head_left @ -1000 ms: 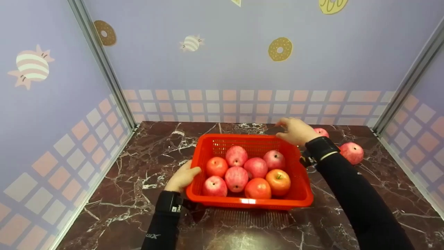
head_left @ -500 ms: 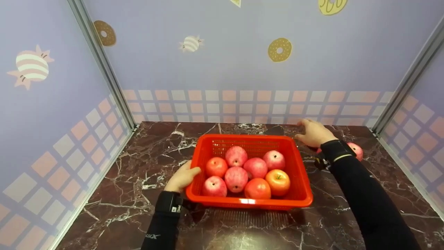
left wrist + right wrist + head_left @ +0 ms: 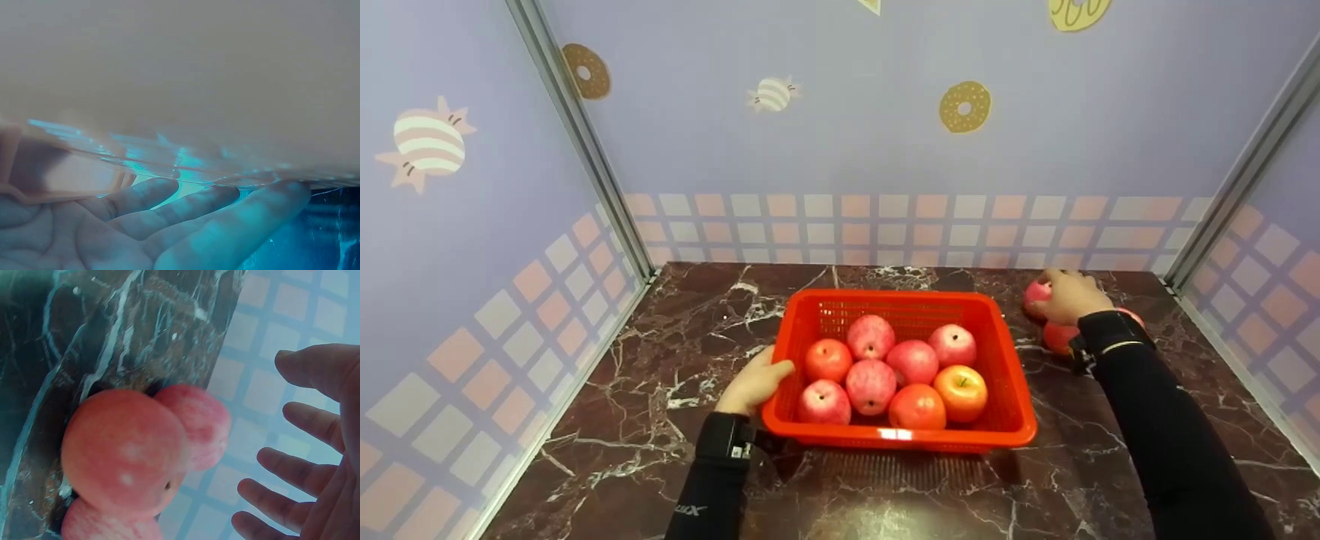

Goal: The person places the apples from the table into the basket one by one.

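A red plastic basket (image 3: 1011, 390) holds several apples, including a pink one (image 3: 871, 387) and a yellow-orange one (image 3: 961, 394). My left hand (image 3: 756, 381) holds its left side, thumb over the rim; in the left wrist view the fingers (image 3: 225, 230) lie along the basket wall. My right hand (image 3: 1074, 297) is over the loose apples on the right, its fingers at a pink apple (image 3: 1038, 298). Below the palm sits a red apple (image 3: 1059, 337). The right wrist view has this hand (image 3: 315, 455) with spread fingers, beside a red apple (image 3: 124, 453) and a pink apple (image 3: 197, 424).
Another apple (image 3: 1131, 318) is partly hidden behind my right wrist. The dark marbled tabletop (image 3: 607, 420) is bounded by a back wall (image 3: 840, 150) and side panels with metal corner posts.
My right hand has moved rightward from above the basket's back right corner and lowered to the loose apples. The left hand and the basket stay in place.
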Demonstrator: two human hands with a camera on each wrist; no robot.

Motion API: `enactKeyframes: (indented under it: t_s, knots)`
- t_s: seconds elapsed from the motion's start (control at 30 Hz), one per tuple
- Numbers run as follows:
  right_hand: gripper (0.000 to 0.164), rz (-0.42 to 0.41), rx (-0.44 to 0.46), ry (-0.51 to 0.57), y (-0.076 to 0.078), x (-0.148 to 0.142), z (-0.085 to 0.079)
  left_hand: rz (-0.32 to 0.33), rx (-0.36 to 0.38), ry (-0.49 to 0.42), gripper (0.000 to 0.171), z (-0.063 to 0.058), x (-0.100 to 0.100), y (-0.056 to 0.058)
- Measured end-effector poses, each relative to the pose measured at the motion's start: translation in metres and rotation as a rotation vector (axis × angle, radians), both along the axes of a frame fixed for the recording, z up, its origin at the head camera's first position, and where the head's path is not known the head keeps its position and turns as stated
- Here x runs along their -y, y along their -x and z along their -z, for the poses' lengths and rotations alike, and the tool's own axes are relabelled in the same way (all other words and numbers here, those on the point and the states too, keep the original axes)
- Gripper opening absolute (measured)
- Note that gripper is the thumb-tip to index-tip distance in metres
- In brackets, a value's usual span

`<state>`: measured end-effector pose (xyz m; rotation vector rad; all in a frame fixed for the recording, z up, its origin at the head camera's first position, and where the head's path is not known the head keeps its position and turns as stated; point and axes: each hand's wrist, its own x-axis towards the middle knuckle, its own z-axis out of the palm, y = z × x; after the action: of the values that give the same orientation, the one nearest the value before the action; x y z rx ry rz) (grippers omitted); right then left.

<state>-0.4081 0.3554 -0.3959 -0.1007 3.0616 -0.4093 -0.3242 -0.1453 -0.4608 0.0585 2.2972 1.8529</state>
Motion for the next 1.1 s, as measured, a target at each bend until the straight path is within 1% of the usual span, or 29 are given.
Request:
enactKeyframes:
  t_s: [0.2,0.4,0.5,0.7,0.8,1.1]
  knots:
    - [0.061,-0.028,-0.006,-0.027,0.001,-0.013,0.012,0.002,0.002,0.012,0.047,-0.002,0.0,-0.001]
    - [0.065,-0.025,0.036,0.013,0.0,-0.021,0.022,0.0,0.005,0.013,0.049,-0.003,0.0,-0.002]
    - [0.067,-0.019,0.042,0.017,0.0,-0.024,0.026,0.001,0.004,0.017,0.049,-0.004,0.0,-0.002]
    - [0.068,-0.005,0.022,0.02,-0.001,-0.028,0.035,0.005,-0.002,0.006,0.048,0.0,0.0,0.001]
    - [0.067,-0.004,-0.003,0.015,-0.002,-0.029,0.039,-0.001,-0.002,0.001,0.048,0.001,0.0,0.001]
    - [0.067,0.011,-0.017,-0.013,-0.007,-0.026,0.042,-0.001,-0.023,0.0,0.046,0.001,-0.001,0.0]
